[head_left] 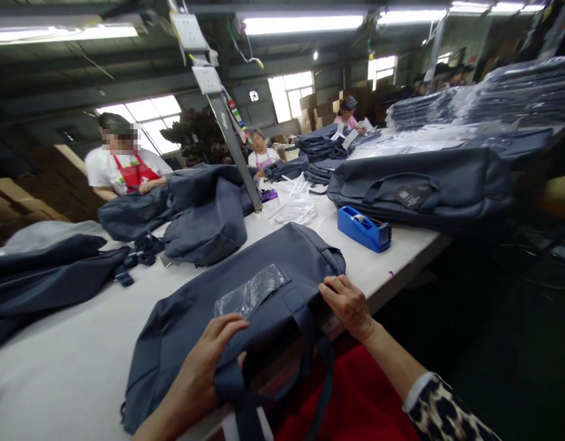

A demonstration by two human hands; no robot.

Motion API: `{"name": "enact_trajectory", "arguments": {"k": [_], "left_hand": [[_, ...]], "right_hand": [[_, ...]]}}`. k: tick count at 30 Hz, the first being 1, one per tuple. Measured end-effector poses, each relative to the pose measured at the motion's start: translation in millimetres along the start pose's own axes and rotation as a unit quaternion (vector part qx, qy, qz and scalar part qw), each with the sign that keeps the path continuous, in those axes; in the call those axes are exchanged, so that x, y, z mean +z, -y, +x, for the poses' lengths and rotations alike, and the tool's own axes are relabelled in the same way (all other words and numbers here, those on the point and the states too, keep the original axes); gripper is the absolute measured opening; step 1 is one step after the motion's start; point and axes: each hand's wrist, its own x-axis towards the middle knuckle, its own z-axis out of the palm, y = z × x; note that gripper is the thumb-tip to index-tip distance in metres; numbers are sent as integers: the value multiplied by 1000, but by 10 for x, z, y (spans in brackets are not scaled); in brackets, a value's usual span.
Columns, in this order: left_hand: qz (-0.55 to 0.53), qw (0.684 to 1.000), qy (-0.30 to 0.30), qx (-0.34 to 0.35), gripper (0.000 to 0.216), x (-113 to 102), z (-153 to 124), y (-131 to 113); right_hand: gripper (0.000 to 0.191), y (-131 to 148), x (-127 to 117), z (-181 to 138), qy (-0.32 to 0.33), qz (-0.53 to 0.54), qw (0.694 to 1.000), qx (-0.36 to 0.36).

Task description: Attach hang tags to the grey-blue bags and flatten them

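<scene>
A flat dark grey-blue bag (273, 269) lies on the white table (80, 361) right in front of me, with a small clear plastic packet (250, 291) resting on its top. My left hand (209, 361) is closed on the bag's near edge by a handle strap (236, 392). My right hand (346, 303) presses down on the bag's near right edge, fingers curled over the fabric. A strap loop hangs off the table edge between my hands.
A blue tape dispenser (365, 228) stands to the right of the bag. More dark bags (424, 187) lie piled at the right, left and centre. A slanted metal post (234, 147) rises from the table. Other people work across and further down the table.
</scene>
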Motion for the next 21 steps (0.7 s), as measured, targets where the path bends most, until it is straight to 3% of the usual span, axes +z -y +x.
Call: {"name": "enact_trajectory", "arguments": {"k": [2,4,8,10,12,14,16,17,19,21], "left_hand": [[-33,983,158,90,59,-216,280,-132],[-41,958,249,137,79,-444,499,-161],[-58,953,275,110,85,-891,773,-82],[-141,924,332,125,82,-1012,893,-109],[-237,883,374,154,81,-971,1032,-230],[-255,901,318,146,72,-742,1191,-435],[-139,974,153,90,49,-383,1360,-678],[-54,992,86,76,41,-189,1441,-795],[80,993,35,82,30,163,1580,-985],[154,982,41,104,21,409,1676,-1090]], "right_hand": [[16,1,-14,8,6,1,1000,8],[15,-6,-45,31,17,3,1000,11],[18,-46,-117,135,47,13,999,2],[18,-72,-153,224,60,20,998,-6],[18,-89,-187,321,71,26,997,-11],[17,-89,-217,397,78,33,996,-14],[15,-76,-233,429,83,40,996,-11],[13,-69,-233,424,86,46,995,-8],[11,-66,-222,377,90,62,994,2],[9,-94,-205,294,96,89,991,10]]}}
